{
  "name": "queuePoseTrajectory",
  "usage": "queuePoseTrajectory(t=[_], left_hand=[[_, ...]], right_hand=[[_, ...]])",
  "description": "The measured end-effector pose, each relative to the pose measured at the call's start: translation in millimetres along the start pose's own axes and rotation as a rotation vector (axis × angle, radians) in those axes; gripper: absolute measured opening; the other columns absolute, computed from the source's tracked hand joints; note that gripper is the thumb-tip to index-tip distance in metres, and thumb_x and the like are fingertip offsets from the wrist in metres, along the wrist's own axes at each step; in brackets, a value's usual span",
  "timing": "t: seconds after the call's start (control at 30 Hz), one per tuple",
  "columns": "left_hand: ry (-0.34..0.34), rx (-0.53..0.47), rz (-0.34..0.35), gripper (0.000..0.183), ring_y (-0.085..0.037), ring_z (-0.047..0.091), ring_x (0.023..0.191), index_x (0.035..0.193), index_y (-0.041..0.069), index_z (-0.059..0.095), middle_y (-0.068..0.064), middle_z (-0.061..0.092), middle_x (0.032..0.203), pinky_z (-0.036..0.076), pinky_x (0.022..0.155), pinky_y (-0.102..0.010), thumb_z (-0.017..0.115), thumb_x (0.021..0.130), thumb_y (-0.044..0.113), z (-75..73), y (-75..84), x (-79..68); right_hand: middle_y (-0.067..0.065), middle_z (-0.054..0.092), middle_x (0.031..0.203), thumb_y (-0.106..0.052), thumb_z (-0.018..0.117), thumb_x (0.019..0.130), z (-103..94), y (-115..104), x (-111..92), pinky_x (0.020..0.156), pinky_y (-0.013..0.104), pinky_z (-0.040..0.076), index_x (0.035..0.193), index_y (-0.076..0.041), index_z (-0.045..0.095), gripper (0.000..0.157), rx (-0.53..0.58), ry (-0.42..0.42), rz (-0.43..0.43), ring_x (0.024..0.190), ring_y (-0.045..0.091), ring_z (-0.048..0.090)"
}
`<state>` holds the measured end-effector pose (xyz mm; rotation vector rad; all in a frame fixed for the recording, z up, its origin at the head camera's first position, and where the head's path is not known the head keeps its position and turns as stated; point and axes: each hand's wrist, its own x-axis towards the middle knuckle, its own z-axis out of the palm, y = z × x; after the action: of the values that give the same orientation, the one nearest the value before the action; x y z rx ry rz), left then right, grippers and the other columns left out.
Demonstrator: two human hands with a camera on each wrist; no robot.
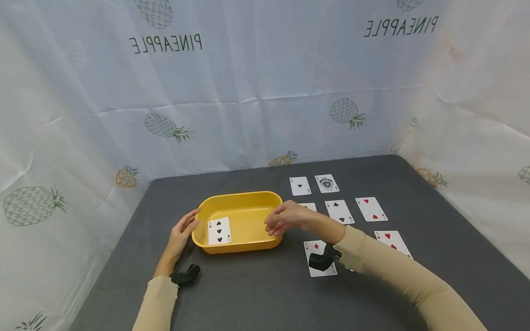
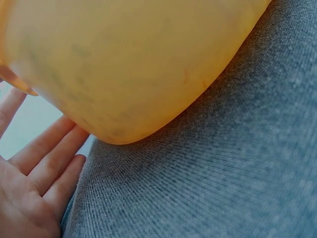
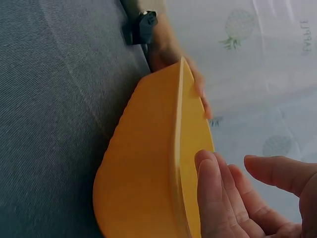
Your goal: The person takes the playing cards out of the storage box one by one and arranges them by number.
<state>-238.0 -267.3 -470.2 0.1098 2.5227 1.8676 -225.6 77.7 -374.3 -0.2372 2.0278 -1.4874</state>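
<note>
A yellow plastic tub (image 1: 244, 249) stands on the dark cloth, with a three of spades (image 1: 219, 231) lying face up at its left end. My left hand (image 1: 181, 234) rests against the tub's left end, its fingers fairly straight along the wall and rim. In the left wrist view, those fingers (image 2: 54, 153) touch the outside of the tub (image 2: 138, 64). Over the tub's right end hovers my right hand (image 1: 290, 216), fingers loosely bent. The right wrist view shows a gap between its thumb (image 3: 277, 171) and fingers, with nothing held there.
Right of the tub, several face-up playing cards lie in rough rows, among them an ace of clubs (image 1: 300, 186), a two of hearts (image 1: 371, 209) and a diamonds card (image 1: 316, 250). My right forearm (image 1: 385, 262) covers some cards. A pineapple-print curtain (image 1: 248, 69) hangs behind the table.
</note>
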Motion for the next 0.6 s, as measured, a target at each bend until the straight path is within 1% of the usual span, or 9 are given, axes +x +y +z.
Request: queuePoseTrajectory(t=[0.13,0.23,0.27,0.33,0.47,0.53,0.6], left_hand=[[0.004,0.003,-0.001,0.048,0.016,0.051,0.105,0.146,0.013,0.041,-0.016,0.046,0.144,0.041,0.087,-0.003,0.049,0.101,0.03,-0.4,-0.8,0.4],[0.003,0.008,0.005,0.049,0.015,0.052,0.105,0.146,0.013,0.042,-0.011,0.049,0.14,0.042,0.087,-0.004,0.049,0.101,0.031,-1.2,-1.4,0.2],[0.003,0.009,0.008,0.049,0.015,0.052,0.105,0.146,0.013,0.042,-0.009,0.05,0.139,0.042,0.087,-0.004,0.049,0.101,0.031,-1.5,-1.6,0.2],[0.004,0.007,0.014,0.049,0.015,0.052,0.105,0.146,0.013,0.042,-0.001,0.053,0.134,0.042,0.087,-0.004,0.05,0.101,0.031,-2.2,-1.9,0.2],[0.004,-0.006,0.022,0.049,0.015,0.053,0.105,0.145,0.012,0.042,0.019,0.054,0.12,0.042,0.087,-0.004,0.05,0.101,0.031,-2.7,-2.3,0.4],[0.001,-0.015,0.029,0.049,0.016,0.053,0.104,0.145,0.011,0.043,0.025,0.054,0.115,0.043,0.087,-0.004,0.051,0.1,0.03,-2.5,-2.2,0.5],[-0.002,-0.023,0.035,0.049,0.016,0.053,0.104,0.145,0.01,0.043,0.028,0.054,0.112,0.043,0.087,-0.004,0.051,0.1,0.03,-2.4,-2.2,0.7]], right_hand=[[0.01,0.073,0.088,-0.011,0.06,0.093,12.3,-2.8,15.1,0.074,0.028,0.059,0.117,0.015,0.059,0.036,0.01,-0.023,0.005,0.07,0.01,0.069],[0.008,0.072,0.084,-0.009,0.06,0.093,20.6,-5.5,25.1,0.072,0.027,0.059,0.118,0.016,0.058,0.035,0.039,-0.027,0.025,0.069,0.01,0.069],[0.007,0.071,0.082,-0.009,0.06,0.093,23.3,-6.2,28.7,0.071,0.027,0.059,0.118,0.015,0.059,0.035,0.065,-0.025,0.042,0.068,0.01,0.069],[0.005,0.07,0.077,-0.008,0.061,0.092,29.0,-7.1,36.1,0.068,0.026,0.059,0.117,0.015,0.06,0.034,0.119,-0.015,0.071,0.066,0.011,0.069],[0.006,0.069,0.072,-0.006,0.062,0.091,40.3,-6.3,52.0,0.064,0.026,0.059,0.114,0.015,0.063,0.031,0.213,0.007,0.123,0.063,0.013,0.069],[0.007,0.069,0.071,-0.006,0.062,0.09,45.7,-6.2,59.1,0.063,0.025,0.058,0.111,0.014,0.064,0.029,0.232,0.023,0.144,0.062,0.014,0.069],[0.009,0.071,0.073,-0.005,0.063,0.09,50.4,-5.6,65.7,0.063,0.025,0.058,0.11,0.013,0.065,0.027,0.236,0.043,0.157,0.062,0.014,0.069]])
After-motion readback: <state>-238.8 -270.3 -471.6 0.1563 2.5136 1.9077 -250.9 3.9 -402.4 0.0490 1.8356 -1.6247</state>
